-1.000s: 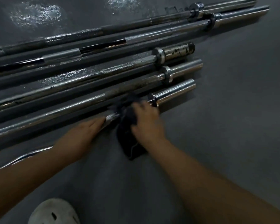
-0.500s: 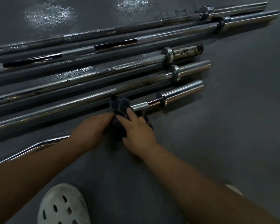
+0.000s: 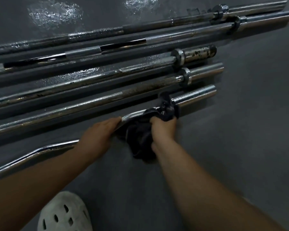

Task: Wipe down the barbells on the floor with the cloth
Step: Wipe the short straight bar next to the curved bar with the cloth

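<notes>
Barbells (image 3: 148, 64) lay side by side on the floor (image 3: 240, 147). The right hand (image 3: 163, 129) squeezed the black cloth (image 3: 140, 139) around the nearest bar (image 3: 193, 95). The left hand (image 3: 97, 137) lay flat on it, fingers straight. The other bars probably needed wiping too.

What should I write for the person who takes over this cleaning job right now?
Left hand: open, rests on the nearest barbell.
Right hand: grips the dark cloth, which is wrapped round that bar beside its sleeve.
The other barbells lie behind it on the floor.
Done: cannot tell which bars are already wiped.
Left: finish this bar, then check the others.
</notes>
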{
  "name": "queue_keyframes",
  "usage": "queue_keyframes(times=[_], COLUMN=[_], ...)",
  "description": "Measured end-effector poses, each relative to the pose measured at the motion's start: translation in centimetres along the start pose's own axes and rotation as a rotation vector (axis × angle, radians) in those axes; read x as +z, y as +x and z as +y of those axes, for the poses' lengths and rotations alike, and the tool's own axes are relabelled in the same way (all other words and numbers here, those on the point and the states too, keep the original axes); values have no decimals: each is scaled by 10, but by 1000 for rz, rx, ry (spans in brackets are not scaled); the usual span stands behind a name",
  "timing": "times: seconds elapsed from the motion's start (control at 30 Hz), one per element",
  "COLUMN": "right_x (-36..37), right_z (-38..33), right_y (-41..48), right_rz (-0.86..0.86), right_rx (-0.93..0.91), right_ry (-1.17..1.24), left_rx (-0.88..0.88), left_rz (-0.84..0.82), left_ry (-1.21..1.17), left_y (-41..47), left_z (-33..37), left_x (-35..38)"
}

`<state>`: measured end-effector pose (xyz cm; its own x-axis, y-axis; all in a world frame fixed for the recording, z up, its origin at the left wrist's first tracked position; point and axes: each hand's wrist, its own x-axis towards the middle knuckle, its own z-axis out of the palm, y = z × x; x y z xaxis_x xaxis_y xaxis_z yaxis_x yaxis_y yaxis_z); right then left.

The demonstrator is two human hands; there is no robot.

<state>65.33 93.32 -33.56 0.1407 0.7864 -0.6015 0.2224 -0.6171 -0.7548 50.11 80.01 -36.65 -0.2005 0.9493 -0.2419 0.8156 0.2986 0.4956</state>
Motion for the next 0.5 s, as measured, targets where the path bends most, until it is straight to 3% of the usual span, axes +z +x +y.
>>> queue_keyframes(times=[0.07, 0.13, 0.2, 0.27, 0.33, 0.47, 0.5], right_x=[13, 3, -6, -4, 11, 13, 9], right_z=[7, 8, 0, -8, -12, -6, -7], right_y=[-22, -37, -15, 10, -5, -42, -30], right_rz=[-109, -327, -328, -200, -138, -325, -256], right_rx=[184, 214, 300, 409, 395, 329, 269], right_ry=[137, 11, -17, 171, 245, 2, 50], left_rx=[6, 15, 28, 40, 49, 10, 14], left_rz=[-2, -1, 10, 12, 8, -20, -10], left_ry=[-14, -34, -29, -6, -5, -63, -66], left_y=[1, -1, -2, -3, 0, -1, -2], left_z=[2, 4, 4, 2, 1, 4, 4], left_x=[-4, -10, -9, -3, -4, -11, -10])
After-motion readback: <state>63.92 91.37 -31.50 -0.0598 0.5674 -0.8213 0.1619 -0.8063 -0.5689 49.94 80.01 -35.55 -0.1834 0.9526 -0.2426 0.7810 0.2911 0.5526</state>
